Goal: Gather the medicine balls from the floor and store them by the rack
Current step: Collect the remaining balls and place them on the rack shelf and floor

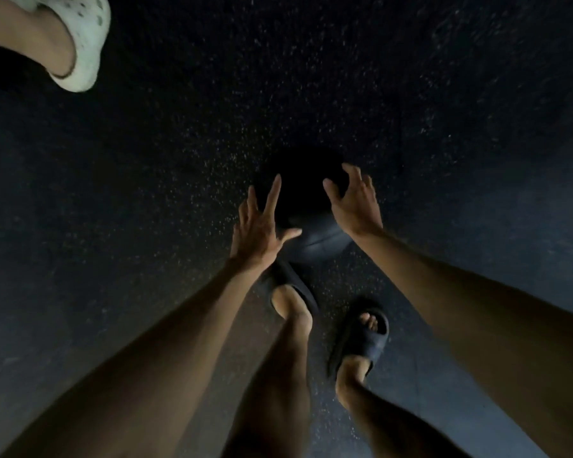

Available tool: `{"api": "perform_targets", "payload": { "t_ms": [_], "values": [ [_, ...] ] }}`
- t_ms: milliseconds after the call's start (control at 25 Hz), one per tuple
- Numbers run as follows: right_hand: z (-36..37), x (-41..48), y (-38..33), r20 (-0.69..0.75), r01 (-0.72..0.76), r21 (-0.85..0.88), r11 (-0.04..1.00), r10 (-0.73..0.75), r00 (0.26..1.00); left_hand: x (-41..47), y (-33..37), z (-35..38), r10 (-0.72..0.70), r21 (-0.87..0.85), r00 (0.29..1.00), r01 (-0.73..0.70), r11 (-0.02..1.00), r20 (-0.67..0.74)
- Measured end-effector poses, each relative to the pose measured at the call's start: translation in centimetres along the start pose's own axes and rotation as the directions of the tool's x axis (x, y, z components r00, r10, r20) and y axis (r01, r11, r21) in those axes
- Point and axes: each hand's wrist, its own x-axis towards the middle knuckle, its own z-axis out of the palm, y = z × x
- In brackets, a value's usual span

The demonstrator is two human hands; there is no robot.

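Nearest the camera, two bare legs are being seen from above, each foot in a dark slide sandal: the left sandal [293,292] is planted just short of the ball, the right sandal [361,338] is set a little behind and to the right. Both bare forearms are being stretched forward and down over them.

Beyond the sandals, the left hand [257,231] is being held with fingers spread wide and thumb pointed toward the ball, at the ball's left side; whether skin is touching it cannot be told. The right hand [356,201] is being held wide too, fingers curled over the ball's upper right edge, with nothing yet clasped.

Between the two hands a dark medicine ball [306,206] is lying on the speckled dark floor [179,153], its far half lost in shadow.

Farthest off, at the upper left corner, another person's foot in a white perforated clog [80,38] is being shown, well apart from the ball.
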Motion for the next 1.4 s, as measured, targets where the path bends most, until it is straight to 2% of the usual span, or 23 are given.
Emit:
{"api": "perform_targets", "payload": {
  "t_ms": [80, 120, 240, 320, 440, 600, 680, 800, 920, 1000, 1080, 1120, 1200, 1400],
  "values": [
    [0.3, -1.5, -0.2, -0.039, 0.098, -0.017, 0.995, -0.099, 0.994, 3.4, 0.0, -2.8, -0.056, -0.045, 0.998, 0.055, 0.997, -0.019],
    [0.6, -2.4, -0.7, -0.015, 0.119, -0.027, 0.993, -0.119, 0.993, 5.2, 0.2, -4.3, -0.112, -0.076, 0.993, 0.109, 0.991, -0.036],
    [2.1, -2.3, -3.5, 0.056, 0.071, -0.030, 0.997, -0.069, 0.996, 10.8, 0.7, -9.0, -0.279, -0.156, 0.960, 0.275, 0.949, -0.003],
    [2.7, -0.2, -6.5, 0.053, 0.033, -0.022, 0.999, -0.032, 0.998, 12.9, 0.4, -11.4, -0.234, -0.133, 0.971, 0.238, 0.962, 0.044],
    [2.7, 4.5, -10.5, -0.001, -0.008, -0.026, 1.000, 0.008, 1.000, 13.3, -0.9, -13.6, -0.083, -0.142, 0.995, 0.089, 0.986, 0.047],
    [0.6, 11.4, -13.9, -0.061, -0.055, -0.127, 0.990, 0.048, 0.997, 11.8, -1.7, -12.0, 0.045, -0.056, 0.999, -0.044, 0.997, 0.016],
    [-0.8, 15.0, -16.0, -0.052, -0.088, -0.157, 0.984, 0.080, 0.995, 13.4, -0.8, -12.0, 0.031, -0.055, 0.999, -0.033, 0.998, -0.028],
    [-3.5, 20.2, -18.0, -0.021, -0.156, -0.081, 0.984, 0.154, 0.988, 17.8, 1.4, -14.2, -0.014, -0.065, 0.999, 0.011, 0.998, -0.043],
    [-5.6, 20.9, -18.2, -0.013, 0.039, -0.073, 0.997, -0.041, 0.999, 22.2, 2.9, -17.1, -0.091, -0.118, 0.993, 0.081, 0.990, -0.081],
    [-6.3, 19.5, -17.9, 0.021, 0.196, -0.095, 0.976, -0.195, 0.981, 26.4, 4.2, -19.7, -0.256, -0.276, 0.957, 0.211, 0.938, -0.138],
    [-6.3, 18.4, -18.1, 0.099, 0.259, -0.145, 0.955, -0.247, 0.964, 30.5, 5.7, -22.7, -0.379, -0.339, 0.913, 0.313, 0.887, -0.150],
    [-6.2, 18.7, -18.6, 0.117, 0.259, -0.176, 0.950, -0.241, 0.963, 32.0, 6.4, -24.0, -0.388, -0.327, 0.911, 0.328, 0.886, -0.139],
    [-6.8, 20.8, -20.7, 0.128, 0.232, -0.197, 0.953, -0.210, 0.969, 33.8, 7.4, -25.7, -0.341, -0.272, 0.932, 0.299, 0.915, -0.120],
    [-9.4, 29.2, -27.2, 0.151, 0.091, -0.202, 0.975, -0.061, 0.987, 33.7, 6.7, -27.7, -0.062, -0.158, 0.985, 0.036, 0.987, -0.161]
  ]
}}
